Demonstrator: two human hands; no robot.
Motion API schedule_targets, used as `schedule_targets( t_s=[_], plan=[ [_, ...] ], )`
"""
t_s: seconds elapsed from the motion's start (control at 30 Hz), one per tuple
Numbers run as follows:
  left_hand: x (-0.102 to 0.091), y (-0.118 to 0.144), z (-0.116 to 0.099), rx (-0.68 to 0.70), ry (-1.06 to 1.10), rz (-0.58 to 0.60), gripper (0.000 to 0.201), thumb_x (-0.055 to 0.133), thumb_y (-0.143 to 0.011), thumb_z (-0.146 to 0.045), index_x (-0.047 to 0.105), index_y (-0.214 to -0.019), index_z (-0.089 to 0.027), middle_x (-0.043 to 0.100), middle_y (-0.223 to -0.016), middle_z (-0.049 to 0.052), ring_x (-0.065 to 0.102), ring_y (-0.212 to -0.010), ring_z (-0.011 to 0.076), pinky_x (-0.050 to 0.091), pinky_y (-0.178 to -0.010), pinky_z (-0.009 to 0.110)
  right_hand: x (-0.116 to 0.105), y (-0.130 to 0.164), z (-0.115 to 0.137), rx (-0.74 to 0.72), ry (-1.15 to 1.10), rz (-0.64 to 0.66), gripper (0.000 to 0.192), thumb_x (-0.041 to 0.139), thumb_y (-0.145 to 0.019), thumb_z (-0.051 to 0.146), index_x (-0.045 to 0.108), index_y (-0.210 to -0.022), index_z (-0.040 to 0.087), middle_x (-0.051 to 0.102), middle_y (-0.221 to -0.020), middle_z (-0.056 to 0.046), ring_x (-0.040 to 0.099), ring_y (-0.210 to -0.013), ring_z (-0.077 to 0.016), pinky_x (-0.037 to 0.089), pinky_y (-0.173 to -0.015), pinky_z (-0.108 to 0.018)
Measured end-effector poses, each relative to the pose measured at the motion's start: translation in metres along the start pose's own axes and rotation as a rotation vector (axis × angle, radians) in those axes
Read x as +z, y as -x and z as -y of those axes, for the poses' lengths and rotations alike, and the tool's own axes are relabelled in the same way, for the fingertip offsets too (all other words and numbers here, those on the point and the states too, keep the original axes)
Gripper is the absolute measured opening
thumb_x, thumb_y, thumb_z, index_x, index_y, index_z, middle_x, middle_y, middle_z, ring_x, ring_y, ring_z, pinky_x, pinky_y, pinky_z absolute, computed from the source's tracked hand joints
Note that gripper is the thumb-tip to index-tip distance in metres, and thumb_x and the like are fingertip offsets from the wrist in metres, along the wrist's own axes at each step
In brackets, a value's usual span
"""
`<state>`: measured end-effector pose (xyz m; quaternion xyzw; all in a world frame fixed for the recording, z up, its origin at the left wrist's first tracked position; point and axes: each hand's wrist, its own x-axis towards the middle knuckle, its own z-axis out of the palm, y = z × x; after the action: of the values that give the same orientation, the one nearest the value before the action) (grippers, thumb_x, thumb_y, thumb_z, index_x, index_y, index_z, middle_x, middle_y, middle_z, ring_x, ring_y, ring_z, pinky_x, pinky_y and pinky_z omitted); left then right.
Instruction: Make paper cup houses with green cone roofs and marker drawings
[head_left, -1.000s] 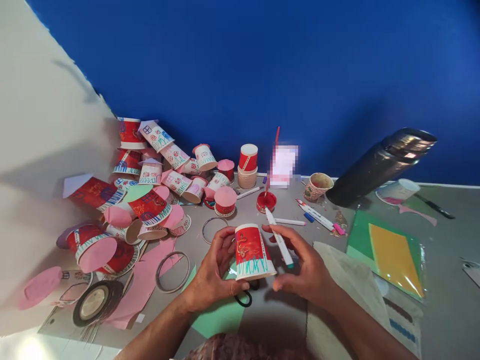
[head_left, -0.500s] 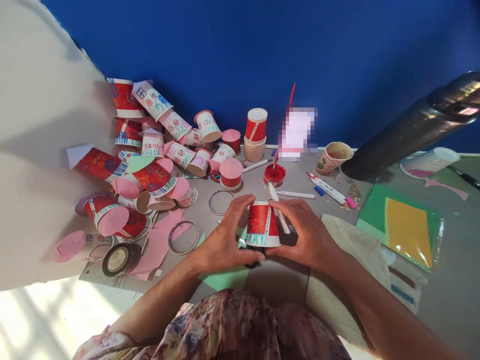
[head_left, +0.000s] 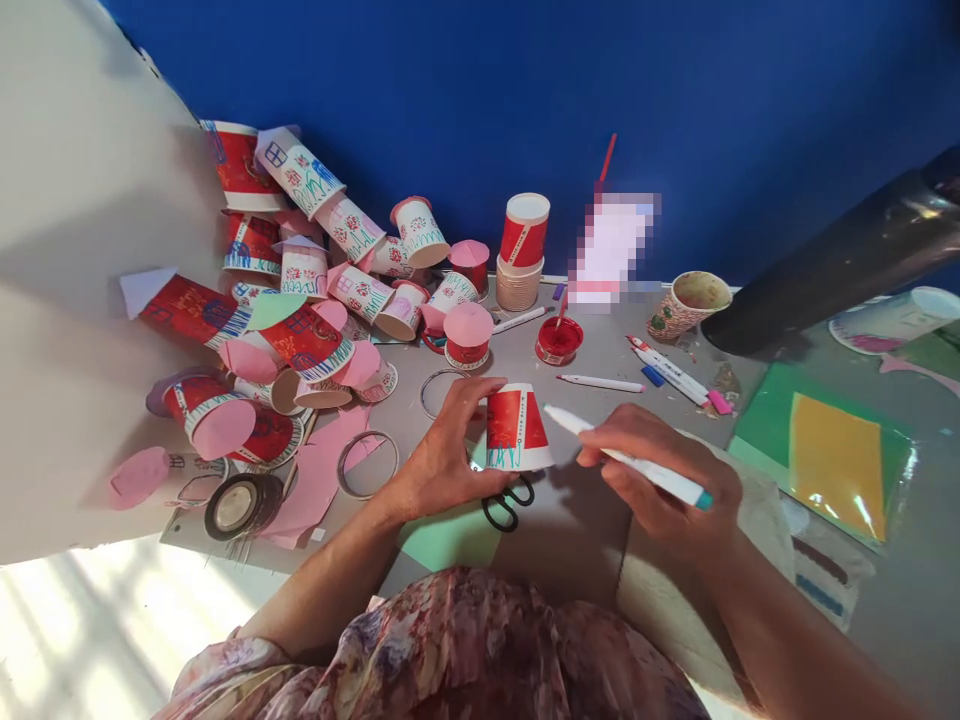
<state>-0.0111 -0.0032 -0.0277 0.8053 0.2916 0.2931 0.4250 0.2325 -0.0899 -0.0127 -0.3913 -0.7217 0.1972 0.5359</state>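
Note:
My left hand (head_left: 448,450) grips an upside-down red and white paper cup (head_left: 514,425) by its left side, fingers on the base and thumb under the rim. Teal strokes run along the cup's lower white band. In my right hand (head_left: 664,480) is a white marker (head_left: 630,462) with a teal end, its pale tip pointing left, close to the cup but apart from it. Black-handled scissors (head_left: 508,505) lie under the cup, partly hidden, beside green paper (head_left: 450,540).
Decorated paper cups (head_left: 300,335) with paper tops pile up at left. Tape rolls (head_left: 244,505) lie before them. At the back stand a cup stack (head_left: 519,282), a red paint pot (head_left: 559,342) and a patterned cup (head_left: 688,305). Markers (head_left: 675,375) and coloured sheets (head_left: 836,455) lie at right.
My right hand has left the cup and moved right, and the marker has been turned so its teal end points away from the cup. My left hand still holds the cup.

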Motion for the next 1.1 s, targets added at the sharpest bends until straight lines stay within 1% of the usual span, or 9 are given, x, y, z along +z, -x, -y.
schedule_targets(
  t_s=[0.1,0.27,0.37,0.5,0.63,0.8,0.9,1.03,1.1],
  plan=[
    [0.001,0.002,0.002,0.011,0.011,-0.002,0.088,0.086,-0.073,-0.026,0.038,-0.146,-0.032,0.043,-0.145,0.010,0.049,-0.134,0.0288,0.053,-0.110,0.048,0.003,0.001,0.002,-0.034,-0.026,0.038,0.032,0.066,-0.095,0.021,0.070,-0.127,0.023,0.075,-0.090,-0.007,0.066,-0.078,-0.0237,0.052,-0.069,-0.039],
    [0.002,0.003,0.001,-0.010,0.028,0.008,0.088,0.085,-0.073,-0.022,0.038,-0.146,-0.032,0.042,-0.145,0.011,0.048,-0.135,0.0305,0.052,-0.110,0.049,0.007,0.000,0.007,0.039,0.001,0.046,0.029,0.068,-0.093,0.015,0.072,-0.119,0.027,0.076,-0.087,-0.004,0.066,-0.071,-0.0197,0.052,-0.063,-0.034],
    [0.003,0.002,0.000,-0.008,0.031,0.007,0.086,0.085,-0.072,-0.023,0.040,-0.146,-0.031,0.044,-0.144,0.011,0.048,-0.134,0.0326,0.053,-0.108,0.051,0.008,-0.002,0.011,0.073,0.049,0.074,0.023,0.067,-0.093,0.016,0.072,-0.113,0.026,0.076,-0.085,-0.004,0.067,-0.069,-0.0192,0.052,-0.061,-0.032],
    [0.006,0.002,0.000,0.017,0.027,-0.012,0.086,0.085,-0.071,-0.022,0.041,-0.145,-0.030,0.045,-0.141,0.011,0.050,-0.131,0.0325,0.054,-0.106,0.050,0.008,-0.003,0.012,0.099,0.035,0.117,0.015,0.064,-0.094,0.018,0.072,-0.105,0.024,0.073,-0.076,-0.003,0.063,-0.063,-0.0175,0.049,-0.057,-0.031],
    [0.006,0.003,0.001,0.006,0.055,-0.008,0.086,0.086,-0.072,-0.023,0.041,-0.145,-0.030,0.045,-0.141,0.011,0.049,-0.132,0.0316,0.053,-0.108,0.050,0.006,0.000,0.010,0.117,0.063,0.054,0.013,0.065,-0.094,0.017,0.071,-0.103,0.025,0.069,-0.073,0.000,0.061,-0.063,-0.0163,0.046,-0.057,-0.030],
    [0.008,0.004,0.003,0.014,0.090,-0.030,0.086,0.087,-0.072,-0.024,0.041,-0.145,-0.029,0.044,-0.142,0.010,0.050,-0.132,0.0301,0.052,-0.110,0.050,0.002,0.002,0.009,0.170,0.045,0.120,0.010,0.063,-0.095,0.019,0.071,-0.098,0.025,0.068,-0.070,0.001,0.061,-0.060,-0.0155,0.047,-0.056,-0.030],
    [0.011,0.004,0.005,0.013,0.134,-0.025,0.085,0.087,-0.071,-0.023,0.043,-0.143,-0.029,0.045,-0.142,0.010,0.052,-0.131,0.0298,0.052,-0.111,0.050,0.000,0.001,0.010,0.179,0.074,0.059,0.011,0.063,-0.095,0.020,0.072,-0.099,0.025,0.070,-0.076,-0.001,0.063,-0.063,-0.0163,0.048,-0.057,-0.030],
    [0.013,0.004,0.007,-0.039,0.241,-0.040,0.084,0.087,-0.069,-0.024,0.045,-0.141,-0.028,0.046,-0.144,0.011,0.055,-0.132,0.0310,0.050,-0.113,0.051,-0.002,0.002,0.009,0.178,0.040,0.112,0.010,0.063,-0.095,0.019,0.072,-0.096,0.025,0.068,-0.071,0.000,0.061,-0.062,-0.0162,0.046,-0.056,-0.030],
    [0.014,0.003,0.008,-0.073,0.281,-0.040,0.084,0.087,-0.068,-0.022,0.045,-0.140,-0.027,0.046,-0.146,0.012,0.056,-0.133,0.0315,0.050,-0.113,0.051,-0.003,0.003,0.008,0.183,0.036,0.076,0.011,0.064,-0.094,0.018,0.072,-0.097,0.024,0.070,-0.075,-0.001,0.062,-0.066,-0.0171,0.047,-0.058,-0.030]
  ],
)
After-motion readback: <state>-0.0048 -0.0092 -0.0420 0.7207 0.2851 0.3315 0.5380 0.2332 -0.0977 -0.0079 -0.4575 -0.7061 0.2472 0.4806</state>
